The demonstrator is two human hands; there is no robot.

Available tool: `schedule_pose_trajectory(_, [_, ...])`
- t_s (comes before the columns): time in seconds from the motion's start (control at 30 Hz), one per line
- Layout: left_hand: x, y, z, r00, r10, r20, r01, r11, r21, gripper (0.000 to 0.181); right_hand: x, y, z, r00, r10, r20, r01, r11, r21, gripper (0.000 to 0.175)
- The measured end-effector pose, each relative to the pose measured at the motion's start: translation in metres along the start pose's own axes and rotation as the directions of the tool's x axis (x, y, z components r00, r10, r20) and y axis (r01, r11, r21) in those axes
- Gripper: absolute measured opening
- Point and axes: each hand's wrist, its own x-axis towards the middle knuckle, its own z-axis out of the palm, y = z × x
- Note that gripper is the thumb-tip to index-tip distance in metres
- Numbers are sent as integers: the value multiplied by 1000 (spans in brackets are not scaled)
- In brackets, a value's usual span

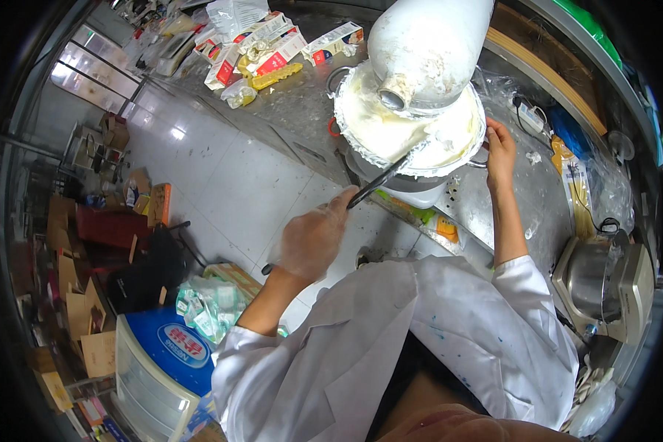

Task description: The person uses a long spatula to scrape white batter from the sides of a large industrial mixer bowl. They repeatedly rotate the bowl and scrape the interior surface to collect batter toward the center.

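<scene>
My left hand (316, 237), in a thin clear plastic glove, grips the long black handle (384, 179) of a spatula. The spatula's far end reaches into white whipped cream (381, 124), and its blade is hidden there. A metal mixing bowl (359, 152) holds the cream, which coats the rim thickly. At the bowl's right side my bare right hand (500, 149) holds the edge, near a metal side handle (477, 164). Overhead, the white, smeared head of a stand mixer (428, 50) covers the back of the bowl. Whatever attachment it carries is hidden.
Opened cartons (279, 50) and a yellow wrapper (276, 76) lie on the steel worktop (287, 110). To the right are a power strip (530, 117) and a second mixer (602, 287). A blue-topped chest freezer (160, 353), bagged packets (210, 306) and cardboard boxes (99, 353) stand at lower left.
</scene>
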Motion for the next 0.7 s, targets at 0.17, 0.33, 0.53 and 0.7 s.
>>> schedule_pose_trajectory(0.17, [-28,-28,-51,980,105,-168,-81,986,145,36,-4,-5,2,1000,3,-12,-3,1000,0,26])
schedule_pose_trajectory(0.33, [-21,-21,-113,975,102,-197,21,842,539,33,-2,1,1,1000,-2,-14,3,1000,7,26])
schedule_pose_trajectory(0.53, [10,-14,-131,956,289,38,-249,742,622,19,-3,-2,0,1000,-6,-17,6,1000,1,26])
schedule_pose_trajectory(0.7, [24,-13,-104,963,263,63,-257,814,521,25,0,1,2,1000,15,3,-15,1000,-7,26])
